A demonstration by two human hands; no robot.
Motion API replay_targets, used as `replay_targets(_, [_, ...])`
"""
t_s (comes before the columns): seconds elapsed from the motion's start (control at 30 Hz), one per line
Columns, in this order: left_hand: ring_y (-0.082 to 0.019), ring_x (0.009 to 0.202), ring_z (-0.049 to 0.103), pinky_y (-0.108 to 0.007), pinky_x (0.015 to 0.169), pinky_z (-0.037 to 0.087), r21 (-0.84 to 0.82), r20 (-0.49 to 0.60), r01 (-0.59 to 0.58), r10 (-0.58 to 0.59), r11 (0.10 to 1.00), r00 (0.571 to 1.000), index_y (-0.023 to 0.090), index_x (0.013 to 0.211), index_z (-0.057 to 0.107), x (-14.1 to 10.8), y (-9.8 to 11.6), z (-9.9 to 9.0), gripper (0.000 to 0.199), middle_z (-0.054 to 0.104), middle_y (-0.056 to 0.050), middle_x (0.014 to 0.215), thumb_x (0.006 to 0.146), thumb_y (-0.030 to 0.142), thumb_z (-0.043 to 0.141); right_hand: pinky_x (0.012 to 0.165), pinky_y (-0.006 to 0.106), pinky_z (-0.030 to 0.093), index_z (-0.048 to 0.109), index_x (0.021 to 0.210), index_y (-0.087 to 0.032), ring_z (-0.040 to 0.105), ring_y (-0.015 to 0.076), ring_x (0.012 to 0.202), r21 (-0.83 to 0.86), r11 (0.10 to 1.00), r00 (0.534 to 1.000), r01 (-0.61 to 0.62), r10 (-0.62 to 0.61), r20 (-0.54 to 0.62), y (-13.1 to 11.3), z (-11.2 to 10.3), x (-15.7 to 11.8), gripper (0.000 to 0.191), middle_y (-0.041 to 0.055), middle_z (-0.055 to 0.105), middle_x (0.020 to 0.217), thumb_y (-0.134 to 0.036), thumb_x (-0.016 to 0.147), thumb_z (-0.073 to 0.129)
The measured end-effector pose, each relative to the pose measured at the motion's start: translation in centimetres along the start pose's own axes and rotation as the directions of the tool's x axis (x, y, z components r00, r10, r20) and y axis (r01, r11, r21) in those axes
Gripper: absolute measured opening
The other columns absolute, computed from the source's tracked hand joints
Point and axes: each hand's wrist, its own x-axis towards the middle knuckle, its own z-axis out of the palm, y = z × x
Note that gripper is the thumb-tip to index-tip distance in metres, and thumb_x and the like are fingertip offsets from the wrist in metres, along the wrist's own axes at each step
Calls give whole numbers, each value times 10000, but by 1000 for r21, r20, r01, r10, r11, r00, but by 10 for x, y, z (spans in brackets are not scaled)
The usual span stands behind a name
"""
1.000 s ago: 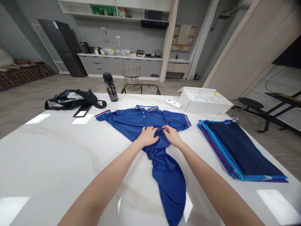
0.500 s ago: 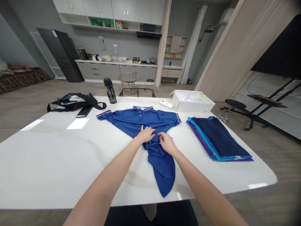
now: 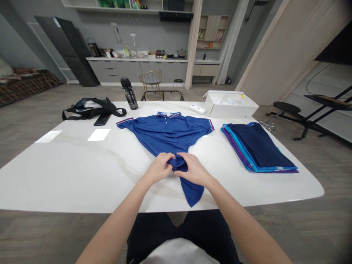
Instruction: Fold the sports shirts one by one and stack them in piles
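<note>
A blue polo shirt [image 3: 167, 132] lies on the white table, its collar at the far side and its sleeves spread left and right. Its lower part is bunched, with a pointed tail towards the near edge. My left hand [image 3: 161, 167] curls round the left side of the bunched fabric. Opposite it, my right hand [image 3: 192, 168] has thumb and fingers round the right side of the same fabric. Both hands are closed on the shirt, close together, with a fold of cloth between them.
On the white table [image 3: 82, 172] a stack of folded shirts [image 3: 261, 146] lies to the right. Behind stand a white box [image 3: 231, 106], a white device [image 3: 197, 109] and a black bottle [image 3: 129, 94]. At the far left are a black bag [image 3: 92, 109] and a phone [image 3: 102, 119].
Both hands have moved nearer to me, down the shirt, and have taken hold of its lower part. The fabric there is now gathered between them. The camera view has tilted downward.
</note>
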Motion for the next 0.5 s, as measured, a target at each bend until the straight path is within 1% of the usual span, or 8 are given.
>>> replay_targets(0.03, [-239, 1121, 620, -392, 1030, 468, -17, 16, 14, -14, 1000, 1000, 253, 1193, 632, -13, 4, 0, 502, 694, -55, 1152, 744, 77, 497, 1097, 550, 379, 534, 1366, -285, 534, 309, 1286, -34, 999, 999, -10, 12, 39, -2, 3, -6, 602, 109, 598, 1366, -405, 816, 751])
replay_targets(0.1, [-245, 1163, 617, -389, 1050, 465, -15, 71, 42, -41, 999, 997, 276, 1330, 578, -35, 12, -2, 607, 670, -56, 1268, 752, 95, 540, 1110, 594, 332, 629, 1189, -291, 521, 309, 1300, -99, 995, 997, -2, 10, 81, -6, 9, -16, 336, 89, 614, 1344, -347, 866, 702])
replay_targets(0.17, [-244, 1098, 646, -379, 1005, 493, 31, 153, 59, -63, 998, 986, 290, 1326, 594, -54, 18, -6, 559, 686, -53, 1237, 789, 136, 584, 1120, 591, 304, 662, 1016, -283, 500, 300, 1317, -141, 988, 993, 60, -45, 107, -10, 13, -23, 110, 75, 621, 1334, -308, 909, 650])
replay_targets(0.2, [-239, 1041, 661, -370, 967, 509, 57, 185, 64, -73, 996, 980, 291, 1263, 635, -61, 20, -8, 472, 703, -51, 1171, 813, 155, 593, 1114, 572, 313, 659, 1009, -283, 491, 298, 1322, -156, 984, 991, 90, -72, 114, -13, 15, -25, 98, 75, 613, 1348, -313, 917, 644])
replay_targets(0.27, [-226, 969, 671, -347, 906, 524, 74, 205, 73, -86, 995, 975, 287, 1110, 695, -75, 21, -15, 304, 709, -47, 1051, 861, 166, 571, 1077, 542, 351, 627, 1167, -298, 475, 312, 1323, -201, 976, 993, 90, -73, 92, -15, 17, -27, 268, 93, 568, 1413, -351, 907, 665])
replay_targets(0.37, [-213, 1002, 673, -323, 903, 529, -43, 150, 140, -133, 989, 980, 302, 1053, 700, -95, 15, -29, 253, 709, -42, 1049, 921, 187, 518, 1015, 543, 381, 491, 1412, -302, 465, 360, 1299, -310, 949, 997, -64, 72, 15, -7, 18, -28, 550, 142, 523, 1451, -387, 898, 667])
replay_targets(0.43, [-210, 1007, 686, -322, 913, 537, -149, 92, 218, -206, 965, 974, 318, 1063, 703, -108, 8, -38, 233, 730, -28, 1067, 945, 238, 518, 969, 545, 394, 519, 1400, -260, 508, 373, 1204, -379, 904, 979, -197, 200, -34, 4, 16, -27, 504, 173, 594, 1314, -373, 920, 623])
replay_targets(0.5, [-220, 1002, 700, -337, 934, 541, -211, 27, 293, -294, 932, 955, 326, 1075, 720, -121, 1, -47, 217, 749, -19, 1070, 950, 302, 544, 932, 541, 395, 640, 1226, -223, 534, 369, 1102, -436, 854, 956, -285, 283, -70, 14, 11, -27, 330, 172, 633, 1147, -345, 921, 600])
